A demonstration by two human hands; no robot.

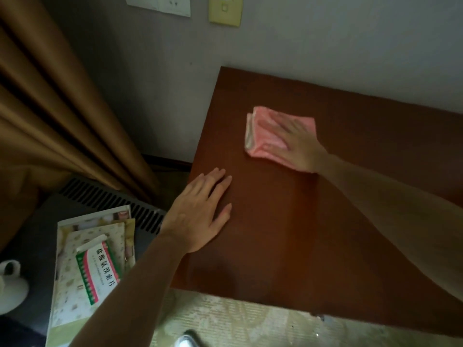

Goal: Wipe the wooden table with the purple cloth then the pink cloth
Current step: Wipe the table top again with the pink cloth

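The right hand (293, 144) lies flat on the pink cloth (265, 136), fingers straight and slightly spread, palm pressing the folded fabric down onto the wooden table (313, 221); the fingertips point toward ten o'clock and the forearm runs off toward four o'clock. The cloth sits in the upper part of the tabletop, at about twelve o'clock from the table's middle, near the far edge by the wall (325, 46), with a paler folded layer showing along its left side. The left hand (200, 211) rests palm down on the bare wood at the table's left edge, at about nine o'clock from the middle, fingers straight and close together, thumb held apart, holding nothing. The two hands are well apart, the left at about seven o'clock from the right. Beyond the table's left edge, at about eight o'clock, a red, white and green box (99, 272) with printed characters lies on a stack of patterned papers (72, 279) on a dark surface. A brown curtain (50, 108) hangs at ten o'clock, and a white handled vessel (11, 286) stands at the far left edge.
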